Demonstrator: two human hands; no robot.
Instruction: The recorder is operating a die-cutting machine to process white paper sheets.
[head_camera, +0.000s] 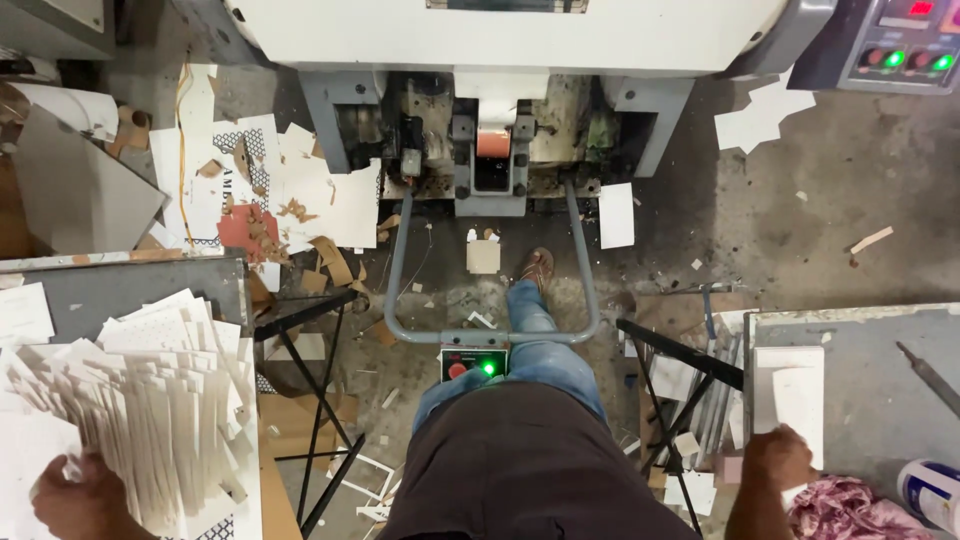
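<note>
Now, from the head view: left hand (85, 497) curled, gripping the fanned heap of white die-cut card blanks (150, 400) on the left grey worktop (140, 280). Right hand (778, 457) clamps fingers on the neat white card stack (790, 385) on the right worktop (880, 380).

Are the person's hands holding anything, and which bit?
Left hand grips the near end of the fanned white card stack. Right hand rests on the white sheets' near edge; grip unclear.

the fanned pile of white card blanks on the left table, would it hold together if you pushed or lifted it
Probably not. The card blanks lie loose and splayed, so a push would likely slide them apart. They look thin and flat, so single pieces should be light and bendy. The left hand touches only the pile's near edge; lifting there would likely spill the rest.
</note>
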